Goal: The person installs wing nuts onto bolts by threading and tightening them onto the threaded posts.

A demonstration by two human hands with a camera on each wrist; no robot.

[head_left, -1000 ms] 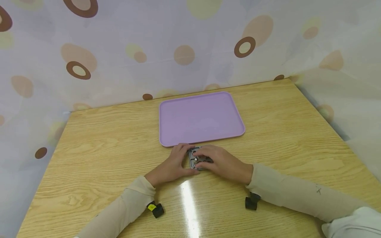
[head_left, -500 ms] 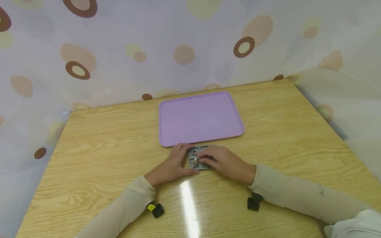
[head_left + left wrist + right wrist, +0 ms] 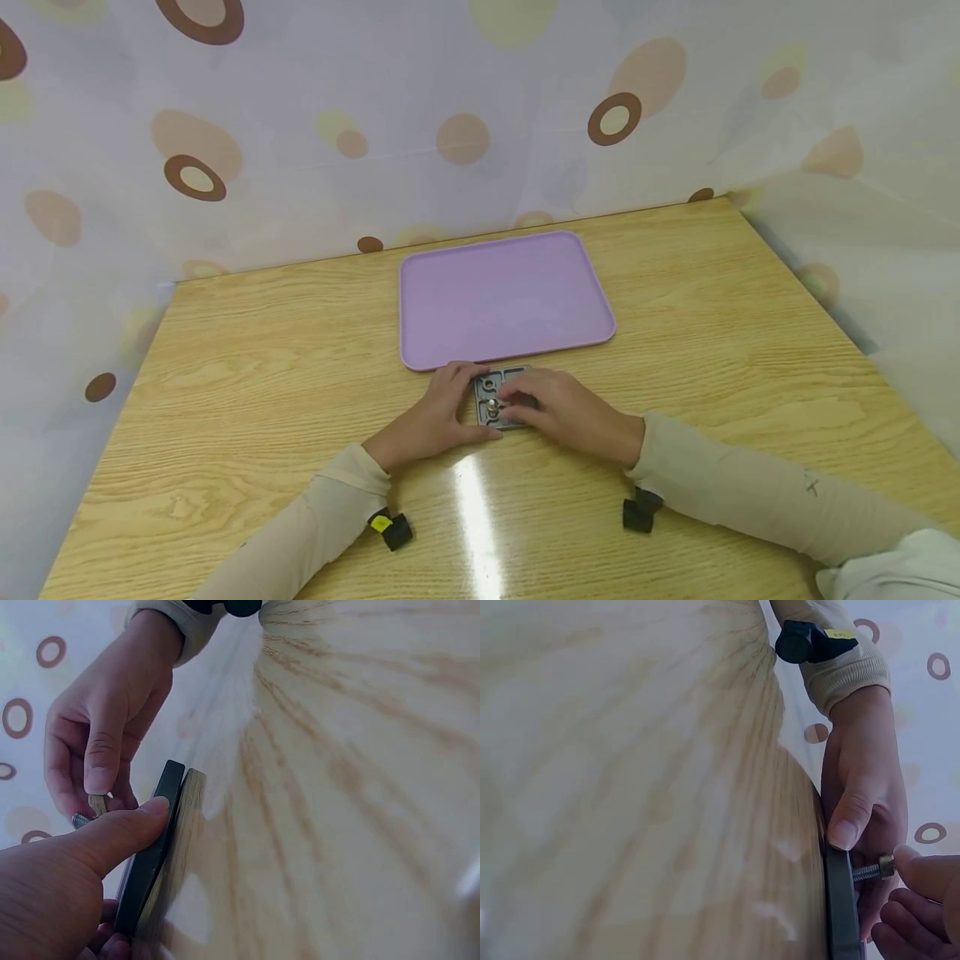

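Observation:
A small grey metal plate [image 3: 488, 395] with recesses and a round hole lies on the table. My left hand [image 3: 438, 417] grips it from the left, thumb along the near edge and fingers at the far edge. From its left part stands a threaded bolt [image 3: 866, 874], bearing a brass-coloured nut [image 3: 886, 866] near its free end. My right hand [image 3: 573, 417] reaches in from the right, thumb and forefinger at this nut; the thumb touches it in the right wrist view. In the left wrist view the thumb partly covers the nut [image 3: 97, 804]. My right hand hides the plate's right part.
Just beyond the plate lies a lilac tray [image 3: 506, 300], its near edge close to my left fingertips. The wood-grain table [image 3: 285, 350] ends at a spotted cloth [image 3: 405, 150] behind it. A black wrist camera [image 3: 397, 532] hangs below my left sleeve.
My right fingers came off the top of the bolt, shifted slightly right, and have parted a little since, uncovering the bolt and round hole. My left hand stays on the plate.

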